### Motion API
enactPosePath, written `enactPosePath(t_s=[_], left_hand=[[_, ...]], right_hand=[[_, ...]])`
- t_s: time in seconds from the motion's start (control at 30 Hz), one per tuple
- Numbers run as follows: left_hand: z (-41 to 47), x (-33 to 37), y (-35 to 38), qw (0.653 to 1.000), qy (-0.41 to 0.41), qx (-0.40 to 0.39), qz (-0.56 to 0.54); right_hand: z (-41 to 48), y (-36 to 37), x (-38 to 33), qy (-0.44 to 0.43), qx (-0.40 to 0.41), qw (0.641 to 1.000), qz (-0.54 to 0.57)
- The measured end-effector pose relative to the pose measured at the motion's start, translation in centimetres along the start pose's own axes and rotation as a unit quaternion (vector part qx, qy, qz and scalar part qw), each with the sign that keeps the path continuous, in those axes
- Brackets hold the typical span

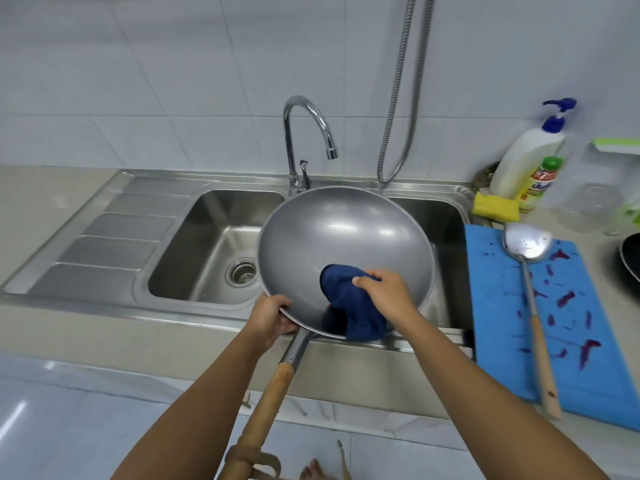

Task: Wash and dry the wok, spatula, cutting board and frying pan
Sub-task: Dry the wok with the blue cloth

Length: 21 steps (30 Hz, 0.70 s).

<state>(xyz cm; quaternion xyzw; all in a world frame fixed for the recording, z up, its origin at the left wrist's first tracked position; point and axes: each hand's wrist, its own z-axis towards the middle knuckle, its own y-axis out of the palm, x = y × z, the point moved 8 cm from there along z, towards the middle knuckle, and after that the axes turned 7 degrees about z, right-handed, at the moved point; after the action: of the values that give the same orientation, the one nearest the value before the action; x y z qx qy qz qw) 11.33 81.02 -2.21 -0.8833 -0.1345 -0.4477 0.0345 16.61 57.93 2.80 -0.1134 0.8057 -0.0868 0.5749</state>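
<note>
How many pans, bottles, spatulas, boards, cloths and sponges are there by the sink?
pans: 2, the wok and the frying pan
bottles: 2, the white bottle and the yellow bottle
spatula: 1
cutting board: 1
cloth: 1
sponge: 1
total: 8

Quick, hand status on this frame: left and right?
Left hand: closed, gripping the rim of the wok just above its handle.
Right hand: closed, holding a dark blue cloth against the wok's inside.
</note>
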Motion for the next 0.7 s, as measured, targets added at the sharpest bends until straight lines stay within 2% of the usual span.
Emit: enactPosePath(t_s=[0.33,0.7], left_hand=[[4.1,-0.2,-3.1,0.999,-0.028,-0.027,-0.022],[7.6,-0.2,0.6,0.997,-0.061,-0.047,-0.014]], right_hand=[[0.6,3.0,0.8,0.022,0.058,0.998,0.033],[3.2,1.1,2.1,0.046,0.073,0.996,-0.020]])
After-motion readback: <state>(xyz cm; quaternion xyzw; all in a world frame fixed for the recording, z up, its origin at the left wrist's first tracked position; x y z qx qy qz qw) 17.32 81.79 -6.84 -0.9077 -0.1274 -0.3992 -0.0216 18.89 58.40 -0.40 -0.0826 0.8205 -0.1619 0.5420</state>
